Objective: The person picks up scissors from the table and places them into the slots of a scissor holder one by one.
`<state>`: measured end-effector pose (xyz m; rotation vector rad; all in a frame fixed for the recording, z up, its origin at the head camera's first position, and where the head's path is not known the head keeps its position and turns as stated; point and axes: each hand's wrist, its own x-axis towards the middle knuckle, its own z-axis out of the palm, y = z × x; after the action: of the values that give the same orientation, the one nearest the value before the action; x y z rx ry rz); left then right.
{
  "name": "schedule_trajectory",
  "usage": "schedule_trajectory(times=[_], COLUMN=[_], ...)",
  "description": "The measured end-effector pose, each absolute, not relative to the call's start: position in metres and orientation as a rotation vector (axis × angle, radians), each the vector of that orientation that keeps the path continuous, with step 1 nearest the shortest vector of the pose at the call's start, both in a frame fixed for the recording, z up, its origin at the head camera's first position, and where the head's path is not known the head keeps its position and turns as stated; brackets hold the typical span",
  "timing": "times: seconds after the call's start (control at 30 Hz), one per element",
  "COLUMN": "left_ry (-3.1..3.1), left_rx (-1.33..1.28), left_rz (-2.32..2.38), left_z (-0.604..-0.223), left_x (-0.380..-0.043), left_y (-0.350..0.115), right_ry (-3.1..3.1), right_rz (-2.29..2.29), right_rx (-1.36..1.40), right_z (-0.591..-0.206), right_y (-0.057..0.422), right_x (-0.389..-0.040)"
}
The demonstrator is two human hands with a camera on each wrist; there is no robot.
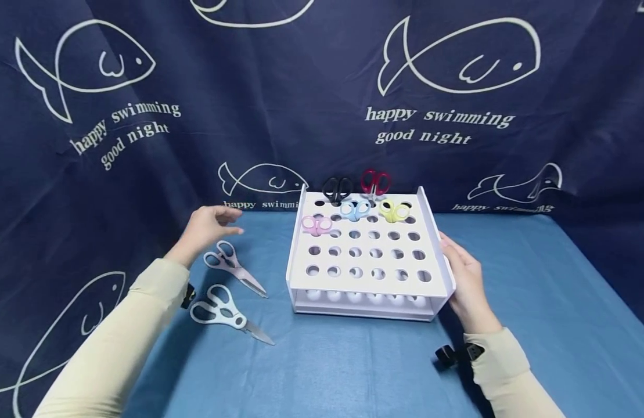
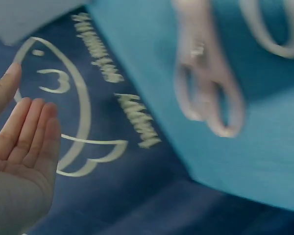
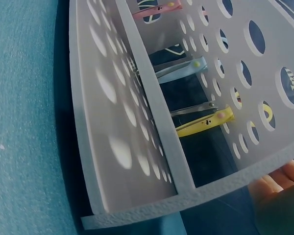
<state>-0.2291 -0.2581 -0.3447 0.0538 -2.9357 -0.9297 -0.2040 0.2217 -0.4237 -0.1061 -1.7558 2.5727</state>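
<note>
My left hand hovers over the left of the table, holding nothing, fingers slightly bent and thumb apart. Just below it lie pink-handled scissors. Nearer to me lie kitchen scissors with white handles. At the right side wall of a white perforated rack, my right hand grips the panel, with part of the fingers hidden. Standing in the rack's holes are black scissors, red scissors, light-blue scissors, yellow scissors and small pink scissors.
A blue cloth covers the table. Behind it hangs a dark-blue curtain with white fish drawings. The rack has a lower shelf beneath its perforated top.
</note>
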Motion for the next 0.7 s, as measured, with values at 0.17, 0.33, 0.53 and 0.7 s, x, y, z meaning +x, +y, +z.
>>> schedule_trajectory(times=[0.17, 0.33, 0.53, 0.7], left_ry=[-3.009, -3.007, -3.039, -3.068], left_rx=[0.163, 0.170, 0.279, 0.296], left_rz=[-0.832, -0.687, -0.702, -0.750], left_z=[-0.362, -0.377, -0.394, -0.404], left_x=[-0.223, -0.221, -0.216, -0.213], left_y=[-0.284, -0.300, -0.313, -0.318], right_ry=[-1.750, -1.758, -1.759, -1.770], right_rz=[2.580, 2.564, 2.578, 2.565], right_rx=[-0.094, -0.112, -0.063, -0.041], right_z=[-0.424, -0.423, -0.424, -0.424], right_y=[0.222, 0.224, 0.225, 0.225], right_x=[-0.205, -0.204, -0.202, -0.202])
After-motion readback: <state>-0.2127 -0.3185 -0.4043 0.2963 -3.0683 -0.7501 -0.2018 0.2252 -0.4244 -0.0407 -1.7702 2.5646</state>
